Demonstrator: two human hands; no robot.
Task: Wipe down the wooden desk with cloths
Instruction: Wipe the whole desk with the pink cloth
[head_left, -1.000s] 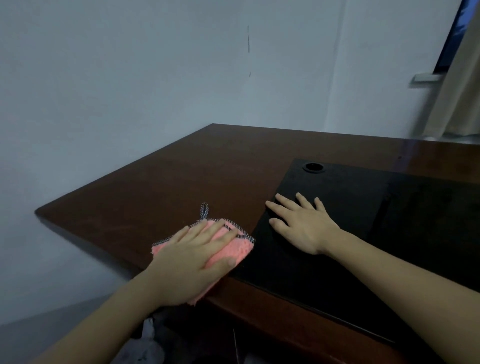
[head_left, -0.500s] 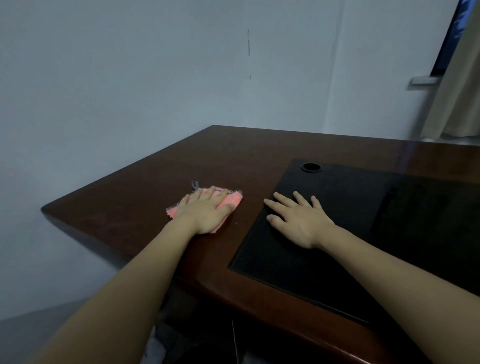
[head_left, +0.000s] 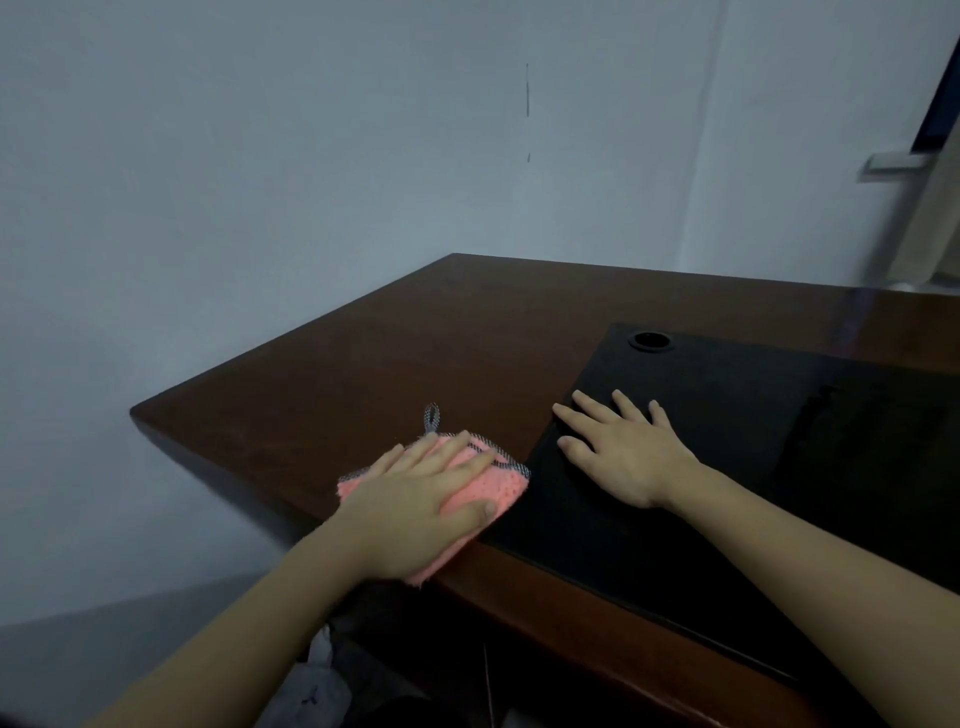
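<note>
A pink cloth (head_left: 497, 487) with a grey mesh edge and a hanging loop lies flat on the dark brown wooden desk (head_left: 363, 374), close to the desk's near edge. My left hand (head_left: 415, 509) presses flat on the cloth with fingers straight, covering most of it. My right hand (head_left: 621, 452) rests palm down with fingers spread on the black inlaid panel (head_left: 753, 467) to the right of the cloth. It holds nothing.
A round cable hole (head_left: 649, 341) sits at the panel's far left corner. Pale walls (head_left: 260, 182) stand close behind and left of the desk. A curtain (head_left: 930, 208) hangs at the far right. Pale crumpled items (head_left: 317, 675) lie below the desk's front edge.
My left hand has slid the pink cloth back from farther out on the desk toward the near edge. The right hand stays put on the black panel.
</note>
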